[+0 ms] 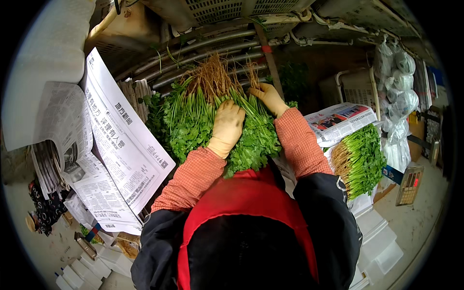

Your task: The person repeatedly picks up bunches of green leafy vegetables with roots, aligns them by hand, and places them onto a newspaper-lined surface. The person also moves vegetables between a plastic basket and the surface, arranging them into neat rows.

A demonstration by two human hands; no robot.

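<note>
A wide heap of coriander [192, 127] lies before me, its brown roots [212, 74] pointing away and its leaves towards my body. My left hand [229, 121], in a cream-coloured glove, is curled around stems in the middle of the heap; its fingertips are partly hidden. At the right side, my gloved right hand [270, 98] grips a small bunch of coriander [253, 103] just below its roots. The leaves of the stems at my hands spread down over my red apron [250, 195].
Metal rails [214, 47] run behind the heap. Printed newspaper sheets [123, 145] stand up at the left. On the right, a bundle of coriander [359, 159] lies on paper beside a digital scale display [410, 185]. Plastic bags [400, 90] hang beyond; white foam boxes [380, 239] stand below.
</note>
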